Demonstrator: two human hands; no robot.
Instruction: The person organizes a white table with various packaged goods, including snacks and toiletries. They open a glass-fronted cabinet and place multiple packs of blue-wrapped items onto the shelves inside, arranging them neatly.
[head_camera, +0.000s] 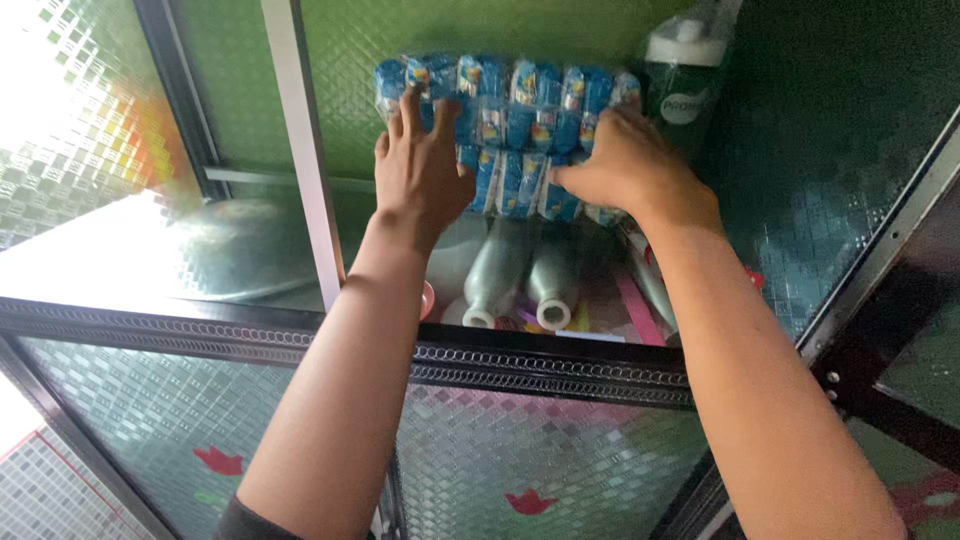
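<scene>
Blue sachet pack (520, 125), cabinet top
</scene>
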